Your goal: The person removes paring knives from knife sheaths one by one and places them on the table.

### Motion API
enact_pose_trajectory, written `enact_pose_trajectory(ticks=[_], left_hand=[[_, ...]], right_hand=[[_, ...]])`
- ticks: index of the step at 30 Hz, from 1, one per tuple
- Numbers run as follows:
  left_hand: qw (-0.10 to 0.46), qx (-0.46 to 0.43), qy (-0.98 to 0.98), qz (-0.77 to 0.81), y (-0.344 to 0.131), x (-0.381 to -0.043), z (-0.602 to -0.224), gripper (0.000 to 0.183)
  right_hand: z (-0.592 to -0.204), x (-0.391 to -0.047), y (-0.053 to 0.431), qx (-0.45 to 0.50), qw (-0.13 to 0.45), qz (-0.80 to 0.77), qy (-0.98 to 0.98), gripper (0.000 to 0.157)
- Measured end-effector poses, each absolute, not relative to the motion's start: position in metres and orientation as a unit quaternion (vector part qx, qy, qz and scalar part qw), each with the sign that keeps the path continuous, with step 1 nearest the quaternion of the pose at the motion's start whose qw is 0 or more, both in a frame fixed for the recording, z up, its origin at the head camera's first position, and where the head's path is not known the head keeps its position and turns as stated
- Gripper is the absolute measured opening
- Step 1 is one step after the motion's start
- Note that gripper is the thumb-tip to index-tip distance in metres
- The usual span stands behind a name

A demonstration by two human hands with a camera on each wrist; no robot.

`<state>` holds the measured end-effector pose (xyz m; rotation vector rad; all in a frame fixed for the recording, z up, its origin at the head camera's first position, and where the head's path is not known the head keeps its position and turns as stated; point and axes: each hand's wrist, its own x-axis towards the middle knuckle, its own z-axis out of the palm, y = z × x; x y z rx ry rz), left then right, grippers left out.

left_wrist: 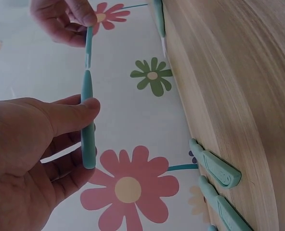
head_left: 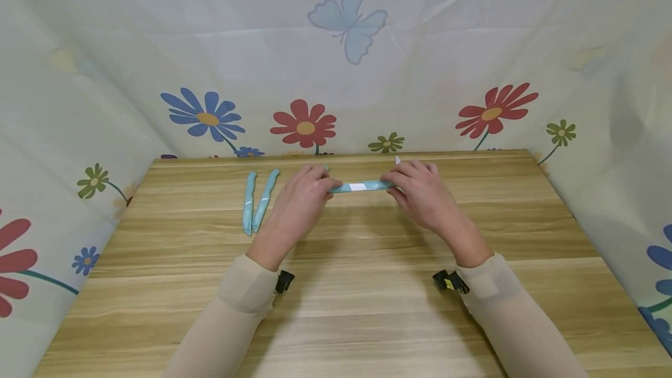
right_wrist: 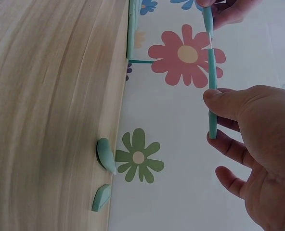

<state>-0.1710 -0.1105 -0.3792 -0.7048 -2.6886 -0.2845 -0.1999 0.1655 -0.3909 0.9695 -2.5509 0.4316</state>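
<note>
Between both hands, just above the table, is a small knife with a teal handle (left_wrist: pixel 88 144) and a teal sheath (right_wrist: pixel 212 70). My left hand (head_left: pixel 303 197) pinches the handle between thumb and fingers. With thumb and fingertips, my right hand (head_left: pixel 424 194) grips the sheath. A short stretch of white blade (head_left: pixel 357 186) shows between handle and sheath, the two lying in one line. Left of my left hand lie two sheathed teal knives (head_left: pixel 248 203) (head_left: pixel 264 202), handles pointing away. Another sheathed knife (left_wrist: pixel 219 169) appears in the left wrist view, mostly hidden behind my left hand in the head view.
Past my right hand, a white blade tip (head_left: pixel 397 160) pokes out. The right wrist view shows a teal handle (right_wrist: pixel 104 155) and a loose sheath (right_wrist: pixel 101 198) on the wooden table (head_left: pixel 362 308). A flower-printed curtain (head_left: pixel 252 57) borders the table's back and sides.
</note>
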Motion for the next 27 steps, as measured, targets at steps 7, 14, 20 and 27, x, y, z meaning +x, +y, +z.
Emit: enact_pose_trajectory(ticks=[7,14,20,27], left_hand=[[0.174,-0.251,-0.946,-0.104,-0.1107,-0.1709,-0.3783,0.031],[0.174,-0.249,-0.947,-0.103,-0.1107,-0.1702,-0.3773,0.029],[0.172,-0.243,-0.948,-0.108,-0.1107,-0.1707,-0.3774,0.026],[0.174,-0.242,-0.948,-0.111,-0.1112,-0.1717,-0.3777,0.025]], right_hand=[[-0.3903,-0.2001,0.166,0.344,0.189,0.158,-0.906,0.022],[-0.3905,-0.2004,0.1665,0.344,0.187,0.157,-0.907,0.023],[-0.3909,-0.2008,0.1666,0.345,0.189,0.159,-0.905,0.024],[-0.3903,-0.2007,0.1665,0.345,0.19,0.158,-0.906,0.024]])
